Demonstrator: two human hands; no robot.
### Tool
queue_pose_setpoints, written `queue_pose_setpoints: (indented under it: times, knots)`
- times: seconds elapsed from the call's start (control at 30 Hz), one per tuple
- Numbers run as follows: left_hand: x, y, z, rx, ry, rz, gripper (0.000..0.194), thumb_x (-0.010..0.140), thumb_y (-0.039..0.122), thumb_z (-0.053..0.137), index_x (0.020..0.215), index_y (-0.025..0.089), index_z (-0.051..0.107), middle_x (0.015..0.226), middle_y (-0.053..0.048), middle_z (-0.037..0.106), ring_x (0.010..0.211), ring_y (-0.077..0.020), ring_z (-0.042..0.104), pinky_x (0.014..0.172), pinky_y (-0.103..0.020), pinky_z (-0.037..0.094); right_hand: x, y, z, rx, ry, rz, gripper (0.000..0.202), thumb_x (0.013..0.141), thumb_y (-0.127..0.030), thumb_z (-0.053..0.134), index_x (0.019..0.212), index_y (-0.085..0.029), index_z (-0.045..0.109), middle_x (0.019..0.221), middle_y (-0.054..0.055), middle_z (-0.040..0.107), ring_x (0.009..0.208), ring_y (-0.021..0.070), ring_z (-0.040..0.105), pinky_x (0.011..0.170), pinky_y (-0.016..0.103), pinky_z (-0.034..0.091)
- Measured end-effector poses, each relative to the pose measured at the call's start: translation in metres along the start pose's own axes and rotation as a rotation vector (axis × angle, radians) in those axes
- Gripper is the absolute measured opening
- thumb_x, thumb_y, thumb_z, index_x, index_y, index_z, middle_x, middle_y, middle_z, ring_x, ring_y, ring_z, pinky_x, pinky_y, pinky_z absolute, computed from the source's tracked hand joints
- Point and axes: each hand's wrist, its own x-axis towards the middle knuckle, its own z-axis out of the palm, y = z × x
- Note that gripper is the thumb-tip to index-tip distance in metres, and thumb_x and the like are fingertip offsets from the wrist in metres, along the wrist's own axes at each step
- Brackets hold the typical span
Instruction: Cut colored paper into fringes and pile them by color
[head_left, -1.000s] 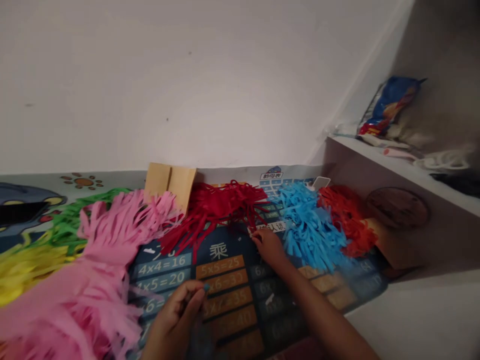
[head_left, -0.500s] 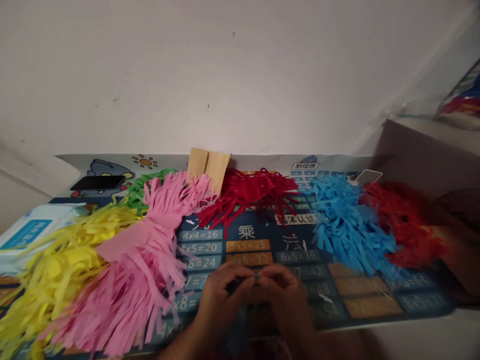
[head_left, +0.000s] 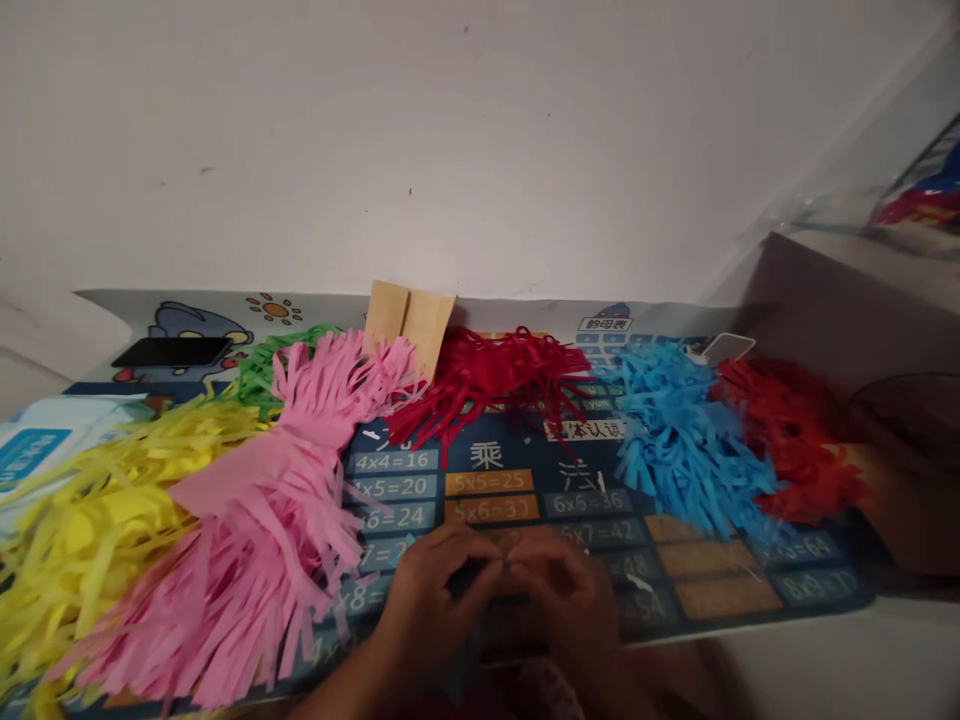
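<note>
Low in the centre, my left hand (head_left: 439, 590) and my right hand (head_left: 566, 590) meet at the fingertips. Both pinch a small blue piece, and a dim light-blue strip (head_left: 466, 660) hangs below my left hand. Left of my hands lies a large bundle of pink fringed paper (head_left: 262, 540), over part of a yellow fringed bundle (head_left: 112, 510). A dark red bundle (head_left: 495, 375) lies beyond my hands. Over to the right, a blue bundle (head_left: 682, 440) rests against an orange-red one (head_left: 787, 440).
A folded brown card (head_left: 409, 320) leans by the wall. Green fringe (head_left: 259, 375), a black phone (head_left: 174, 352) and a light-blue packet (head_left: 45, 440) are at the left. A dark box (head_left: 817, 320) stands at the right. The printed mat (head_left: 487, 480) bears white scraps.
The view has shifted slightly, so the bundles appear a little further left and higher. My fingertips remain together, with the small blue piece now less visible between them.
</note>
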Motion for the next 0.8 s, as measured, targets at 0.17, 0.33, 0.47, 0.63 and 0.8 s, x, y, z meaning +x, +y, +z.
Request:
queue_pose_setpoints:
  times: [0.17, 0.33, 0.47, 0.63, 0.8]
  knots:
    - [-0.004, -0.001, 0.008, 0.095, 0.033, 0.008, 0.012, 0.082, 0.019, 0.059, 0.073, 0.019, 0.067, 0.067, -0.001, 0.068, 0.062, -0.0132, 0.065, 0.058, -0.021, 0.05, -0.002, -0.002, 0.004, -0.076, 0.043, -0.018, 0.003, 0.077, -0.023, 0.069, 0.075, -0.023, 0.068, 0.077, 0.002, 0.068, 0.074, 0.0188, 0.064, 0.068, 0.027, 0.051]
    - [-0.004, -0.003, 0.009, 0.051, 0.037, 0.042, 0.014, 0.086, 0.019, 0.057, 0.082, 0.021, 0.07, 0.073, -0.001, 0.071, 0.066, -0.0125, 0.067, 0.062, -0.019, 0.053, -0.001, 0.0, 0.003, -0.111, 0.039, 0.057, 0.005, 0.074, -0.023, 0.068, 0.079, -0.024, 0.07, 0.079, 0.001, 0.068, 0.075, 0.0191, 0.064, 0.067, 0.026, 0.052]
    - [-0.002, -0.003, 0.006, -0.004, -0.023, 0.049, 0.02, 0.087, 0.015, 0.054, 0.096, 0.024, 0.07, 0.083, 0.0, 0.074, 0.074, -0.0113, 0.07, 0.067, -0.017, 0.054, 0.001, 0.0, -0.003, -0.117, 0.024, 0.048, 0.008, 0.075, -0.022, 0.066, 0.082, -0.024, 0.07, 0.082, 0.001, 0.069, 0.079, 0.0187, 0.064, 0.071, 0.025, 0.051]
    - [0.001, -0.005, 0.006, 0.053, 0.004, 0.036, 0.011, 0.088, 0.025, 0.057, 0.084, 0.022, 0.067, 0.077, 0.001, 0.075, 0.069, -0.0123, 0.071, 0.066, -0.017, 0.056, 0.006, 0.002, -0.008, -0.044, -0.065, 0.159, 0.008, 0.072, -0.02, 0.072, 0.08, -0.023, 0.071, 0.078, 0.0, 0.069, 0.076, 0.0182, 0.064, 0.07, 0.025, 0.05]
    - [0.0, -0.015, 0.002, 0.067, -0.033, 0.173, 0.019, 0.086, 0.046, 0.06, 0.087, 0.03, 0.069, 0.078, 0.005, 0.076, 0.065, -0.011, 0.072, 0.061, -0.013, 0.057, 0.005, 0.0, -0.005, 0.043, -0.04, 0.058, 0.016, 0.069, -0.036, 0.083, 0.068, -0.023, 0.073, 0.069, 0.0, 0.069, 0.068, 0.0169, 0.063, 0.064, 0.025, 0.048]
